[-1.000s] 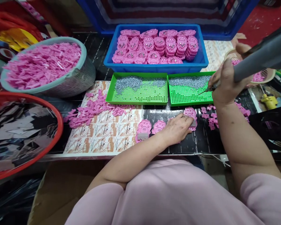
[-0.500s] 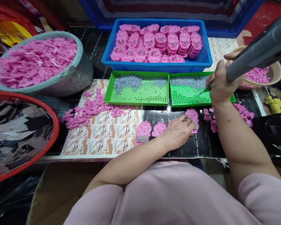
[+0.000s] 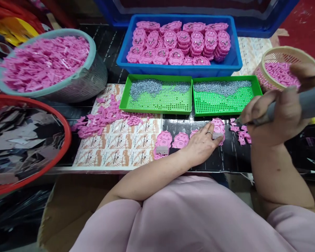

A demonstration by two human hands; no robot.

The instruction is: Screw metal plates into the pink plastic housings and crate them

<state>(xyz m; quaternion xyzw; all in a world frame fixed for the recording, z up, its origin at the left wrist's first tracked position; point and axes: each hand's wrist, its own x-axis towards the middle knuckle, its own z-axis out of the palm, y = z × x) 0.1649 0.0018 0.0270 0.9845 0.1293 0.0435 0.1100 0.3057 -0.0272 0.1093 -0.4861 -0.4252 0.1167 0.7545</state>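
My left hand [image 3: 201, 142] lies flat over the row of pink plastic plates, its fingers spread and touching the left side of the rightmost plate [image 3: 219, 126]. A small grey piece [image 3: 216, 135] sits on that plate by my thumb. Two more plates, the far-left one [image 3: 163, 140] and the one beside it [image 3: 181, 140], lie left of my hand; another is mostly covered by it. In my right hand [image 3: 274, 113] is a grey electric screwdriver [image 3: 311, 99], its tip pointing left above small pink parts [image 3: 242, 134]. Its bit is hard to make out.
Two green trays [image 3: 157, 111] [image 3: 227, 112] hold small metal screws. Behind them a blue bin [image 3: 180, 70] contains stacked pink plates. Pink parts fill a grey-green basket [image 3: 96, 59] and a cream basket [image 3: 267, 52]. A red basket [image 3: 66, 129] of flat pieces stands left, near loose pink parts [image 3: 102, 119].
My right hand has moved right and down with the screwdriver, from over the right green tray to above the small pink parts. My left hand stays on the plates. The whole view has shifted slightly.
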